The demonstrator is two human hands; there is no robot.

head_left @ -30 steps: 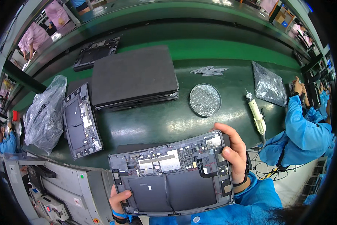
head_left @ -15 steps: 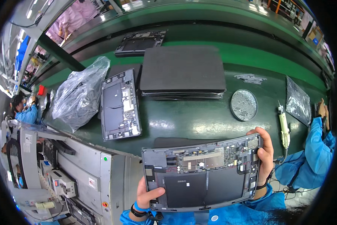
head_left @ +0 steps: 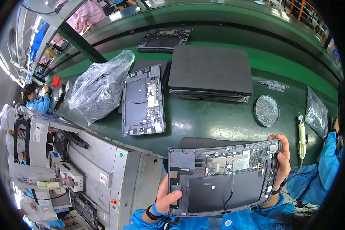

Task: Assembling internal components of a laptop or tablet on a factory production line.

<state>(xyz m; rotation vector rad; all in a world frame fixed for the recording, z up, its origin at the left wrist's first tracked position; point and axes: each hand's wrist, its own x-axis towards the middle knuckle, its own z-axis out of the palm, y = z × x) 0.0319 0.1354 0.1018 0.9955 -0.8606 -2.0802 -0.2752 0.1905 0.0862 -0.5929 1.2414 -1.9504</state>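
An open laptop base (head_left: 214,191), with its circuit board and black battery showing, is held up at the front of the bench. My left hand (head_left: 168,197) grips its left edge, thumb on the top face. On the far right corner my right hand (head_left: 283,157) has its fingers wrapped round the edge. Behind the held base, a dark flat pad (head_left: 203,142) lies partly hidden on the bench. Another opened laptop base (head_left: 143,101) rests to the left, partly over a dark sheet. Beyond it sits a stack of dark grey foam sheets (head_left: 211,71).
A clear plastic bag (head_left: 99,88) lies at left, a further laptop base (head_left: 165,40) at the back. To the right are a round dish of small parts (head_left: 267,111), thin grey strips (head_left: 274,85), an electric screwdriver (head_left: 302,138), a flat bag (head_left: 316,113) and a co-worker's blue sleeve (head_left: 326,161).
The whole view has shifted, so bench items appear farther right. Both hands still hold the laptop base in much the same pose.
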